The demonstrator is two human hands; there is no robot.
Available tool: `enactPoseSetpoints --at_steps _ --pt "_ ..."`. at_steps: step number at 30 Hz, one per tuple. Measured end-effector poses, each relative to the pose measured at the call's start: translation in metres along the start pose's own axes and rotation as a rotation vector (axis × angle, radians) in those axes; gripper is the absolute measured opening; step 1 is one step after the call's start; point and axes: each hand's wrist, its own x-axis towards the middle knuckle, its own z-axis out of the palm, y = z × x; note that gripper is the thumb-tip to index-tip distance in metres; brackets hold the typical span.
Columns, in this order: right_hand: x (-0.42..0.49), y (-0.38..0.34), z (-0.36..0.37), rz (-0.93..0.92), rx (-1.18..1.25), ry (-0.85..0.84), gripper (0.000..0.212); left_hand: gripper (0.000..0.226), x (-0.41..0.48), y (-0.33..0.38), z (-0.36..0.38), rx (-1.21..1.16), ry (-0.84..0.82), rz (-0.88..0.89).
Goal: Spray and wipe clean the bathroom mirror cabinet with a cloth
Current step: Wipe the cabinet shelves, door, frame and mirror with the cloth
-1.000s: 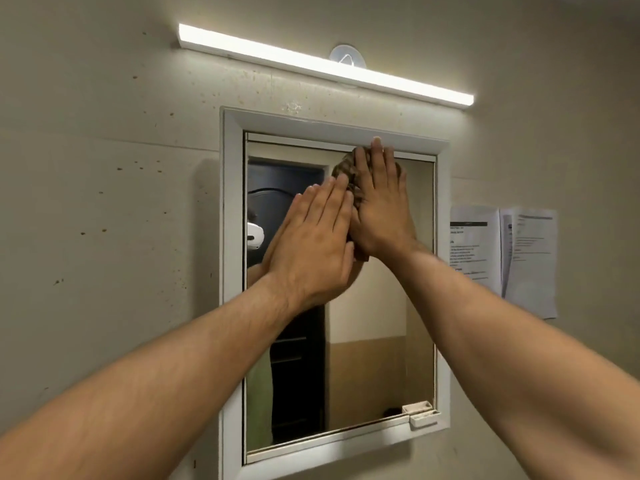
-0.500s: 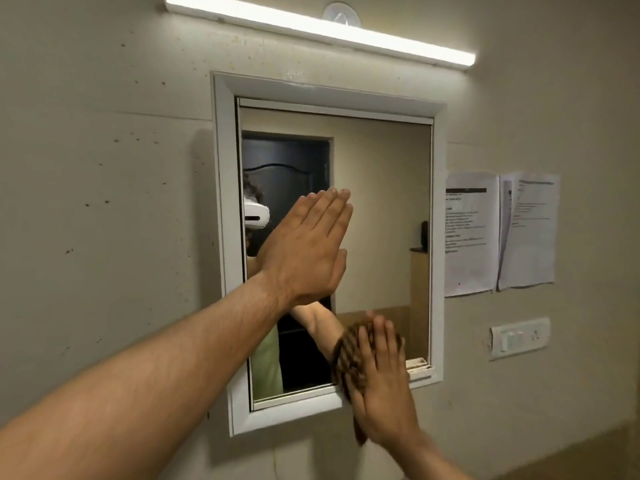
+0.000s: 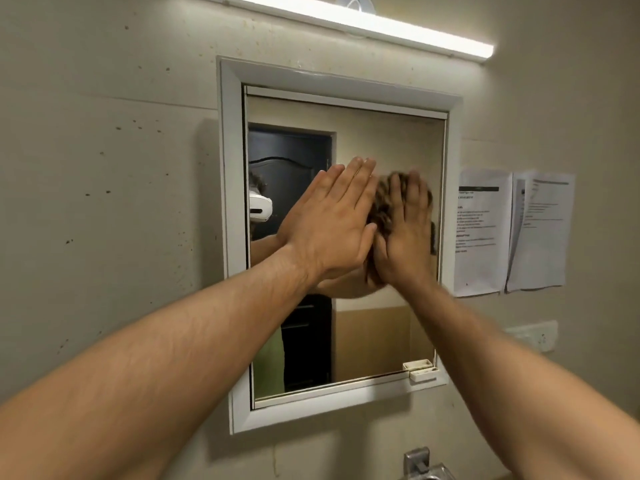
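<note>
Both bare arms reach up to the white-framed mirror cabinet [image 3: 231,202]. The left grip [image 3: 329,226] lies flat on the glass, fingers straight. The right grip [image 3: 407,240] is just beside it and blurred, pressing a brown cloth [image 3: 381,202] against the mirror.

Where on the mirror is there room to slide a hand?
The middle is crowded: left hand and right hand, pressing the cloth, sit together. Bare mirror: the top strip between the frame and the fingertips, and the lower glass below both hands, down to the latch.
</note>
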Motion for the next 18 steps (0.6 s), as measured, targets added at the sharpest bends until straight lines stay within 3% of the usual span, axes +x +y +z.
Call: enactPoseSetpoints --at_steps 5,8,14,18 --pt "-0.164 0.028 0.000 0.060 -0.004 -0.151 0.080 0.076 -0.011 0.002 0.014 0.022 -0.011 0.025" --pt "-0.177 0.030 -0.011 0.059 -0.030 -0.234 0.079 0.077 -0.009 0.004 0.014 -0.007 -0.047 0.016" --pt "-0.045 0.016 -0.030 0.194 -0.016 -0.207 0.082 0.078 0.008 -0.008 0.011 0.032 -0.004 -0.062" --pt "0.107 0.004 -0.048 0.102 -0.077 -0.163 0.079 0.076 0.029 -0.008 0.013 0.043 0.041 -0.108"
